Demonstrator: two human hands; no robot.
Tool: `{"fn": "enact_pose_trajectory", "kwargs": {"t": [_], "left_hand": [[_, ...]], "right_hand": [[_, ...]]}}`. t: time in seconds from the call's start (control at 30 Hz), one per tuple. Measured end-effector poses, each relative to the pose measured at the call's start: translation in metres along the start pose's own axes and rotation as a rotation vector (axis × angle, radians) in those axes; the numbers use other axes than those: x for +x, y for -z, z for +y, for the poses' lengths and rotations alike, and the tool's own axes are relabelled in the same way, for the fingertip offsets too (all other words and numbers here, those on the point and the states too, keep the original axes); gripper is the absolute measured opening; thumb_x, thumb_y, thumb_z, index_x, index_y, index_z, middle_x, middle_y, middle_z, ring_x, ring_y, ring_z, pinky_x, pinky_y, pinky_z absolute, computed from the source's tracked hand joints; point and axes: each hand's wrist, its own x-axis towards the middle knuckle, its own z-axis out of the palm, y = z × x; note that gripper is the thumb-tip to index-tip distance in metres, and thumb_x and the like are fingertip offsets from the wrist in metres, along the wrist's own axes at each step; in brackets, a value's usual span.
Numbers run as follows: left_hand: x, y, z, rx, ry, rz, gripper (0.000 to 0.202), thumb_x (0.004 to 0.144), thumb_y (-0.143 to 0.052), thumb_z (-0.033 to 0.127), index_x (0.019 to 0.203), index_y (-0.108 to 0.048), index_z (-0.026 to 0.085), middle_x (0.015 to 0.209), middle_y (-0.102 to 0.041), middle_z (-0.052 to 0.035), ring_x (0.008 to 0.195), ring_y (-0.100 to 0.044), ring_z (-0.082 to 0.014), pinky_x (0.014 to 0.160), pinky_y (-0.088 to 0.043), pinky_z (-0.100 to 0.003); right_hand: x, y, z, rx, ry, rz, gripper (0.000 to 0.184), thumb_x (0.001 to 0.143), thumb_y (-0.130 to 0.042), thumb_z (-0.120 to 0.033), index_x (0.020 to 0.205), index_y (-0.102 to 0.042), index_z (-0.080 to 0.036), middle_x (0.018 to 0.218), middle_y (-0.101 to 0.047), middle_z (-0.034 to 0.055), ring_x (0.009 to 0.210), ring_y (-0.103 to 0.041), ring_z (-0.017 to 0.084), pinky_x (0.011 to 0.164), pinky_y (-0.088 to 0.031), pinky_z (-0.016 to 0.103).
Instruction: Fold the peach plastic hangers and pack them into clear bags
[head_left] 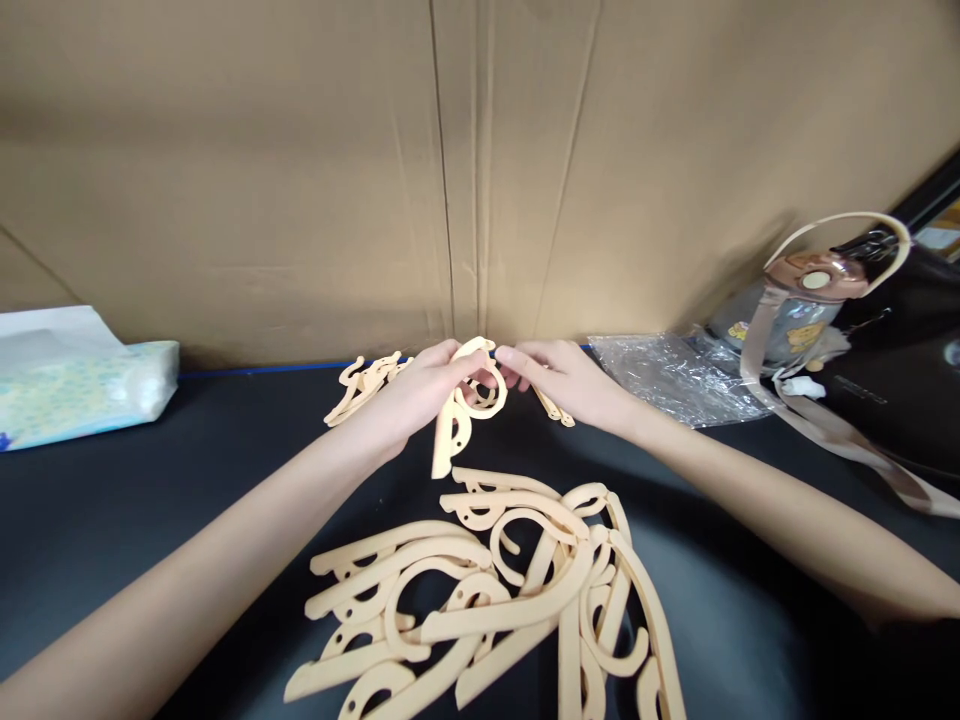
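Note:
My left hand (444, 378) is closed on a cream plastic folding hanger (444, 440), above the far part of the black table. One arm of this hanger points down toward me, and its round hook curves to the right of my fingers. My right hand (555, 372) meets it from the other side, thumb and fingers pinched at its upper right; the fingertips are partly hidden. Nearer to me lies a loose heap of similar cream hangers (510, 615), overlapping one another. More cream hanger pieces (367, 385) lie beyond my left forearm, and some thin ends (553, 408) show under my right hand.
A tall cardboard wall (300, 180) closes off the table's back edge. At the left lies a soft patterned tissue pack (82, 390). Crumpled clear plastic (660, 380) is to the right, beside a strapped water bottle (787, 310) and a black bag (900, 370).

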Motion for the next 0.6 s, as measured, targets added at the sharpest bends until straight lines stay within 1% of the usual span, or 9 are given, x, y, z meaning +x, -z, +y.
{"fn": "enact_pose_trajectory", "kwargs": {"t": [0.03, 0.1, 0.2, 0.27, 0.33, 0.4, 0.47, 0.5, 0.6], "left_hand": [[-0.001, -0.001, 0.0, 0.007, -0.009, -0.007, 0.02, 0.085, -0.061, 0.034, 0.076, -0.061, 0.016, 0.079, -0.062, -0.0011, 0.064, -0.05, -0.0108, 0.058, -0.037, -0.024], [-0.004, -0.003, 0.002, 0.016, -0.023, -0.022, 0.021, 0.085, -0.064, 0.033, 0.072, -0.06, 0.017, 0.074, -0.062, 0.0, 0.064, -0.052, -0.0109, 0.059, -0.039, -0.023], [-0.004, -0.003, 0.003, -0.006, -0.023, -0.028, 0.019, 0.085, -0.067, 0.035, 0.08, -0.062, 0.017, 0.076, -0.062, 0.0003, 0.059, -0.052, -0.01, 0.051, -0.039, -0.021], [-0.003, -0.002, 0.002, -0.039, -0.026, -0.012, 0.02, 0.084, -0.068, 0.037, 0.088, -0.061, 0.018, 0.082, -0.062, -0.0002, 0.056, -0.052, -0.0095, 0.046, -0.04, -0.021], [-0.001, -0.002, 0.001, -0.072, -0.043, 0.006, 0.022, 0.086, -0.066, 0.04, 0.091, -0.061, 0.019, 0.085, -0.061, -0.0005, 0.055, -0.052, -0.0097, 0.044, -0.041, -0.021], [-0.002, -0.004, 0.002, -0.102, -0.074, 0.023, 0.025, 0.089, -0.061, 0.044, 0.093, -0.064, 0.02, 0.085, -0.061, -0.001, 0.061, -0.056, -0.0118, 0.048, -0.046, -0.023], [-0.005, -0.008, 0.005, -0.092, -0.148, 0.02, 0.03, 0.092, -0.057, 0.048, 0.095, -0.068, 0.019, 0.086, -0.063, -0.0028, 0.073, -0.061, -0.0151, 0.059, -0.051, -0.025], [-0.007, -0.01, 0.006, -0.074, -0.194, 0.017, 0.033, 0.092, -0.056, 0.049, 0.097, -0.07, 0.019, 0.089, -0.065, -0.0041, 0.079, -0.062, -0.0168, 0.064, -0.052, -0.026], [-0.012, -0.015, 0.009, 0.001, -0.308, 0.04, 0.038, 0.094, -0.054, 0.052, 0.105, -0.073, 0.021, 0.107, -0.069, -0.0075, 0.094, -0.064, -0.0207, 0.076, -0.052, -0.028]], "right_hand": [[-0.002, -0.001, -0.004, 0.119, 0.037, -0.002, 0.059, 0.097, -0.035, -0.063, 0.08, -0.067, -0.017, 0.073, -0.067, 0.0029, 0.067, -0.06, 0.015, 0.062, -0.04, 0.027], [-0.005, -0.002, -0.009, 0.27, 0.075, 0.011, 0.054, 0.093, -0.046, -0.063, 0.074, -0.066, -0.016, 0.069, -0.065, 0.0016, 0.063, -0.057, 0.013, 0.059, -0.039, 0.026], [-0.004, 0.0, -0.012, 0.438, 0.024, 0.055, 0.048, 0.087, -0.058, -0.06, 0.066, -0.061, -0.017, 0.061, -0.061, -0.0006, 0.058, -0.053, 0.011, 0.058, -0.04, 0.025], [-0.002, 0.003, -0.012, 0.593, -0.036, 0.043, 0.048, 0.087, -0.057, -0.059, 0.064, -0.058, -0.017, 0.058, -0.059, -0.0016, 0.054, -0.053, 0.01, 0.057, -0.042, 0.025], [0.0, 0.005, -0.012, 0.751, -0.059, 0.016, 0.046, 0.091, -0.051, -0.056, 0.066, -0.059, -0.017, 0.06, -0.059, -0.0012, 0.055, -0.055, 0.01, 0.057, -0.045, 0.024], [0.0, 0.005, -0.012, 0.817, -0.045, 0.041, 0.038, 0.091, -0.052, -0.047, 0.069, -0.059, -0.018, 0.064, -0.059, -0.0016, 0.057, -0.055, 0.009, 0.056, -0.046, 0.023], [-0.001, 0.002, -0.013, 0.812, -0.033, 0.076, 0.029, 0.089, -0.058, -0.042, 0.072, -0.058, -0.018, 0.069, -0.058, -0.0018, 0.062, -0.056, 0.009, 0.057, -0.046, 0.021], [-0.002, 0.0, -0.014, 0.813, -0.029, 0.062, 0.027, 0.088, -0.061, -0.042, 0.074, -0.058, -0.019, 0.073, -0.06, -0.0011, 0.067, -0.057, 0.01, 0.059, -0.048, 0.021], [-0.005, -0.004, -0.018, 0.905, -0.014, -0.084, 0.027, 0.092, -0.058, -0.046, 0.086, -0.06, -0.019, 0.089, -0.066, 0.002, 0.081, -0.063, 0.012, 0.072, -0.054, 0.026]]}}
